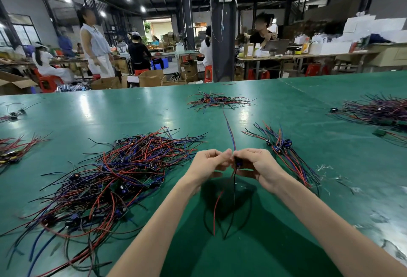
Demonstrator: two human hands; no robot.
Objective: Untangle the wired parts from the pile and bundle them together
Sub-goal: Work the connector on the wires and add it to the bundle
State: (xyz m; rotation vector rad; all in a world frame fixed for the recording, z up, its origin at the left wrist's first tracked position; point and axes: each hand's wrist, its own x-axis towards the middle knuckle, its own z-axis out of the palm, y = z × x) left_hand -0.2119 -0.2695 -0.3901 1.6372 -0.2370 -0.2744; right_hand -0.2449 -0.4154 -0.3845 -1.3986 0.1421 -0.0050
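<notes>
Presently both hands, left hand (208,162) and right hand (255,164), pinch one wired part (237,163) above the counter (286,221); next, lay it on the sorted bundle (284,151).

On the surface (286,221), the tangled pile (105,179) lies left, the sorted bundle (284,153) right, the hands between them.

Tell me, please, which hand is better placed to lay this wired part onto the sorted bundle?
Probably the right hand: it holds the wired part, and the sorted bundle lies on its side.
</notes>
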